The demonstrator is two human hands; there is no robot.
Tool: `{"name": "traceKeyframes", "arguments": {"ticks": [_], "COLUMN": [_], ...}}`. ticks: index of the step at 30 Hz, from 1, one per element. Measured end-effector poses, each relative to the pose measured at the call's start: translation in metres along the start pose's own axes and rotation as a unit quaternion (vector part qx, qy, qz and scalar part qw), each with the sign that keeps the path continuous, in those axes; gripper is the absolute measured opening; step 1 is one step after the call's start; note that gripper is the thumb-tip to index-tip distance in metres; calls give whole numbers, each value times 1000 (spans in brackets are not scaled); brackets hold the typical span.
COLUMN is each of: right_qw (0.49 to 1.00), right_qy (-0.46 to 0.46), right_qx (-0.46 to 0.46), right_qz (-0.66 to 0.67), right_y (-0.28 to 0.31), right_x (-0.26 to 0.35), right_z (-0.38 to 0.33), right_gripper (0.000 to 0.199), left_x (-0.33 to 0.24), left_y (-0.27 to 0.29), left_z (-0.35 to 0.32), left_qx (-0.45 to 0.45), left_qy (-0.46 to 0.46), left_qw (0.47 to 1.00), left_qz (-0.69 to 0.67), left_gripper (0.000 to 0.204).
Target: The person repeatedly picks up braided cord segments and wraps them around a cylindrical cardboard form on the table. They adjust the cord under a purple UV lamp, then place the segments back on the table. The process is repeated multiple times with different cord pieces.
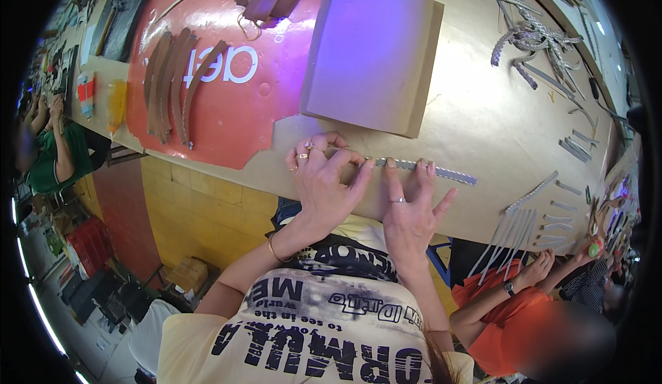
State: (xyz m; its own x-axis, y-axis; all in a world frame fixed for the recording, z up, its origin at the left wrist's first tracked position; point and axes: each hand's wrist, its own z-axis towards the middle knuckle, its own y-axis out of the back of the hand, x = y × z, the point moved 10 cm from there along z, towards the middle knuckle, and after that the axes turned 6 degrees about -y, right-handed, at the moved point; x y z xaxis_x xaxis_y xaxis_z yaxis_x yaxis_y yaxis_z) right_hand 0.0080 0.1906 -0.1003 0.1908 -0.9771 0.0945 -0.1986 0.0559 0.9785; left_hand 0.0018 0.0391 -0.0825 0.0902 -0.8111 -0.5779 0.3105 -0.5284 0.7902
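A narrow grey strip [455,175] with a pale, braided-looking edge lies across the tan table top in front of me. My left hand [323,177], wearing rings, pinches around its left end between thumb and forefinger; the fingers partly hide that end. On the strip's middle rest the fingertips of my right hand [414,211], its fingers stretched out and apart, thumb off to the side. The right end of the strip extends free past them, flat on the table.
Beyond my hands stands a large tan board or folder [372,53]. Brown strips [165,84] lie on a red sheet [234,118] at left. Grey braided cords [541,39] lie at far right, with cut grey pieces [558,220] nearer. A person in orange [496,322] works at right.
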Motion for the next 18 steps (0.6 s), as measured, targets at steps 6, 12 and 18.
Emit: {"name": "traceKeyframes", "arguments": {"ticks": [6,12,18], "right_qw": [1000,994,984], "right_qy": [7,-6,13], "right_qx": [4,-71,-92], "right_qz": [3,84,148], "right_y": [2,6,7], "right_x": [3,-4,-13], "right_z": [-1,-2,-7], "right_gripper": [58,51,54], "left_x": [0,2,-15], "left_y": [0,2,9], "left_z": [1,3,11], "left_qx": [6,14,36], "left_qy": [5,23,6], "left_qw": [1000,999,995], "left_qz": [7,-25,-97], "left_gripper": [14,15,12]}}
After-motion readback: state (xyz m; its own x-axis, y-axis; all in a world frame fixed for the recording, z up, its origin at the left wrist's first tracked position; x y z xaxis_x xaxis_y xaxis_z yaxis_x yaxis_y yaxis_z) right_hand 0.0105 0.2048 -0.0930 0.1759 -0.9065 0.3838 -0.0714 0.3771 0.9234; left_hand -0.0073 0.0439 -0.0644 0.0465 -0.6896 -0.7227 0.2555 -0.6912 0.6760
